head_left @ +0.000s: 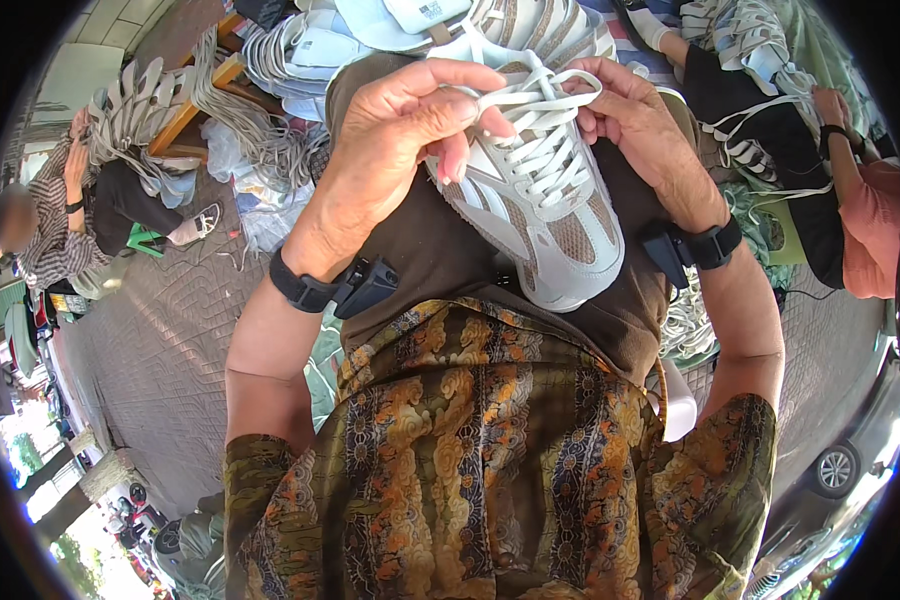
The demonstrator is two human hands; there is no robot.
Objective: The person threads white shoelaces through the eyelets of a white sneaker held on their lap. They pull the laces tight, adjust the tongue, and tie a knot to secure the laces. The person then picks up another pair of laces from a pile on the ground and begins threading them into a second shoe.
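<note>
A white and taupe sneaker rests across my lap, toe pointing toward me. Its white shoelace crosses up the front in several rows and forms loops at the top. My left hand pinches the lace on the left, thumb against the fingers. On the other side my right hand is closed on a loop of the same lace between thumb and fingertips. The sneaker's collar lies partly behind the lace and fingers. Each wrist wears a black strap with a dark block.
Stacked shoe uppers and hanging laces sit beyond my knees beside a wooden frame. A person in stripes sits at left; another person in a pink top handles laces at right. More laces lie by my right thigh.
</note>
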